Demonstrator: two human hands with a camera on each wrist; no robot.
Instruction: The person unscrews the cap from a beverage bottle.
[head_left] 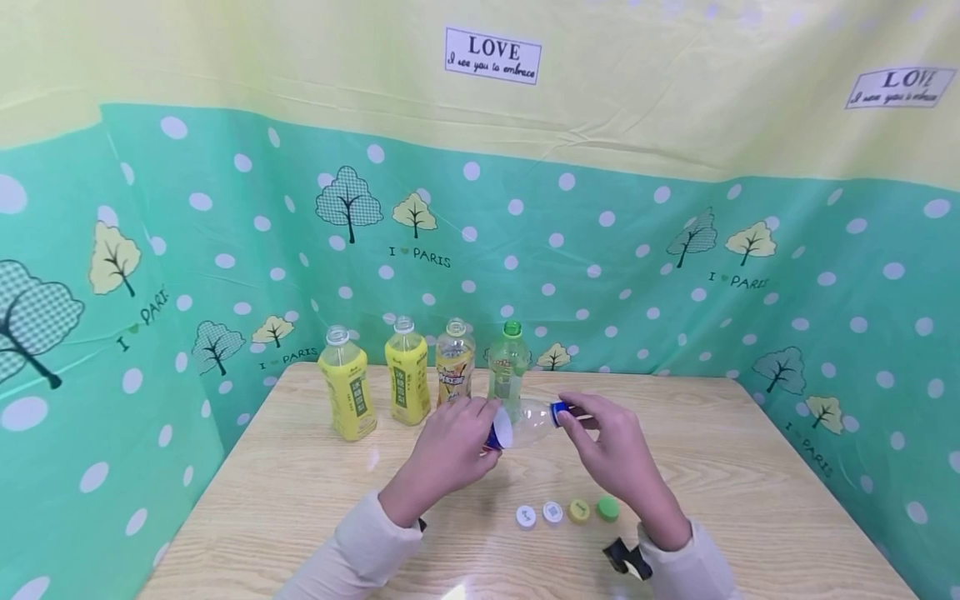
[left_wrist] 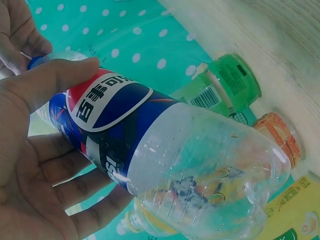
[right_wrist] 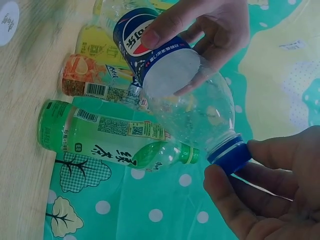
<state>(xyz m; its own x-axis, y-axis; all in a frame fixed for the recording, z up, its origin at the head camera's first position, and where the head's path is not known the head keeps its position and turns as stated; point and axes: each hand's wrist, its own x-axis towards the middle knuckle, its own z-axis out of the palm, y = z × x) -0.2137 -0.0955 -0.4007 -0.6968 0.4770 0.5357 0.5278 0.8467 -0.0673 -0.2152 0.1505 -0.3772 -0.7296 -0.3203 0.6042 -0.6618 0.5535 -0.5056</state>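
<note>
A clear plastic bottle (left_wrist: 200, 165) with a blue Pepsi label lies sideways in the air above the table, its neck toward the right. My left hand (head_left: 455, 442) grips it round the label, thumb on one side and fingers beneath. At the neck sits a blue cap (right_wrist: 230, 156), which the thumb and fingers of my right hand (head_left: 611, 442) pinch. In the right wrist view the cap is on the bottle's mouth. Behind the held bottle stands a green bottle (head_left: 512, 358) without a cap.
Two yellow-labelled bottles (head_left: 347, 392) and an orange-labelled bottle (head_left: 454, 367) stand uncapped at the back left. Nearer on the wooden table (head_left: 712, 467) lie two white caps (head_left: 526, 517), a yellow cap (head_left: 578, 511) and a green cap (head_left: 607, 507). A patterned curtain (head_left: 600, 292) hangs behind.
</note>
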